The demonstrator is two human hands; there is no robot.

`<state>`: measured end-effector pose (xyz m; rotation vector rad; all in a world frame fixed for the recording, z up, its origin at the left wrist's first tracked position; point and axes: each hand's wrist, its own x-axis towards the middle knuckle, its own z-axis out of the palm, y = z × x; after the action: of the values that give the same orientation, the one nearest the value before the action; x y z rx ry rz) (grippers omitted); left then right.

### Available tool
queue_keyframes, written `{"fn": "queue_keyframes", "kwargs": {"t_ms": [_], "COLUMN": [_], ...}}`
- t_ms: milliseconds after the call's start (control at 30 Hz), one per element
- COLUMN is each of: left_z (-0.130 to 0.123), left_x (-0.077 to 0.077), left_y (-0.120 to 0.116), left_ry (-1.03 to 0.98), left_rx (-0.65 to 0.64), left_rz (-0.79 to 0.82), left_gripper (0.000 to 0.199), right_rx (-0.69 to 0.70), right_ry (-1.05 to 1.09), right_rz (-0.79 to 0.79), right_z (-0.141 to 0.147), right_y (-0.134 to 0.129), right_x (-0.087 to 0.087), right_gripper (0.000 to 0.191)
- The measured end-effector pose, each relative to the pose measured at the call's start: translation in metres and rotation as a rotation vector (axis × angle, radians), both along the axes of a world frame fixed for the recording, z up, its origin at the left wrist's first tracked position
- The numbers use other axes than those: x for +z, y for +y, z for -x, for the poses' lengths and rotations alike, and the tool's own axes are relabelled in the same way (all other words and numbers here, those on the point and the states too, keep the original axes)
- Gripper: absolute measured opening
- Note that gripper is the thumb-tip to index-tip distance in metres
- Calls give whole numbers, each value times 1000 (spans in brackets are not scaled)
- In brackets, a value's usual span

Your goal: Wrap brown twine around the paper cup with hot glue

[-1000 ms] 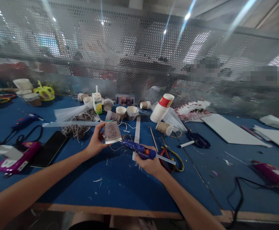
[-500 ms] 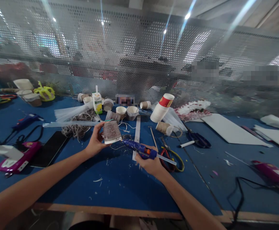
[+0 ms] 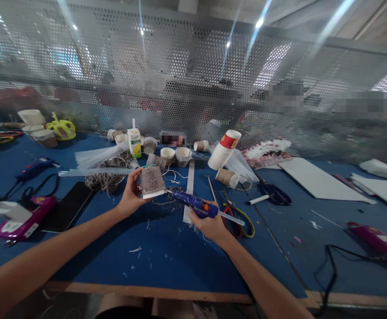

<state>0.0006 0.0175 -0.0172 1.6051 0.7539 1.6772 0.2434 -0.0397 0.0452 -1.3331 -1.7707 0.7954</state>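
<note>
Blue gun (image 3: 196, 205) gripped in R hand (image 3: 210, 225), nozzle (image 3: 169, 191) nr twine-wound cup (image 3: 152, 180) held in L hand (image 3: 130, 196), above bench (image 3: 166, 261).

I am in a craft workshop: a hot-glue gun (image 3: 195, 204) in my right hand (image 3: 211, 225), and before me a blue worktable (image 3: 173, 270) strewn with scraps (image 3: 135, 250), a purple power strip (image 3: 43, 215), scissors (image 3: 279, 195), tangled grey cord (image 3: 108, 176) and stacked paper cups (image 3: 220, 156), backed by a tall perforated metal screen (image 3: 193, 57)
</note>
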Motion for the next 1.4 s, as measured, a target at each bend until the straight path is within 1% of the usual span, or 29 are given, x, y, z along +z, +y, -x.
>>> {"fn": "queue_keyframes", "kwargs": {"t_ms": [100, 233, 300, 400, 500, 567, 633, 667, 733, 833, 933, 1033, 1100, 1167, 1233, 1300, 1333, 1367, 1400], "left_z": [0, 0, 1, 1, -1, -2, -2, -2, -1, -1, -1, -2, -3, -4, -5, -6, -6, -6, -6], "left_x": [0, 1, 2, 2, 1, 2, 2, 3, 4, 8, 10, 10, 10, 11, 13, 15, 16, 17, 17], "left_y": [0, -1, -1, -1, -1, -2, -3, -4, -4, -3, -2, -2, -3, -5, -8, -11, -13, -13, -14], "left_ry": [7, 31, 56, 72, 64, 58, 75, 99, 175, 325, 452, 511, 515, 513, 539, 593, 620, 645, 664], "left_rx": [19, 44, 50, 61, 79, 79, 59, 51, 55, 78, 108, 138, 152, 206, 305, 410, 450, 480, 500], "left_rz": [-2, -2, 0, -3, -9, -3, 25, 43, 71, 69, 44, 32, 37, 27, -15, -69, -89, -103, -111], "left_gripper": [84, 85, 86, 86, 86, 85, 84, 83, 80, 76, 78, 81, 83, 82, 80, 79, 79, 80, 81], "right_rx": [9, -4, 0, -5, -28, -117, -259, -328, -421, -479, -463, -418, -406, -400, -411, -416, -394, -341, -252], "right_ry": [40, 4, -67, -234, -331, -469, -675, -769, -892, -979, -982, -952, -922, -895, -851, -762, -699, -634, -569], "right_rz": [21, -11, -42, -115, -158, -182, -198, -202, -197, -161, -99, -115, -181, -242, -286, -358, -416, -487, -558], "right_z": [0, -2, -3, -6, -9, -11, -15, -18, -22, -27, -31, -33, -35, -34, -31, -25, -21, -17, -13], "right_y": [1, 2, 3, 5, 9, 13, 17, 18, 22, 26, 30, 32, 32, 31, 29, 25, 22, 18, 13], "right_x": [-1, 0, 1, 2, 2, 2, 2, 2, 1, -3, -9, -16, -20, -22, -21, -15, -12, -7, -3], "right_gripper": [20, 22, 22, 21, 19, 16, 14, 18, 33, 51, 56, 56, 58, 62, 67, 68, 64, 56, 46]}}
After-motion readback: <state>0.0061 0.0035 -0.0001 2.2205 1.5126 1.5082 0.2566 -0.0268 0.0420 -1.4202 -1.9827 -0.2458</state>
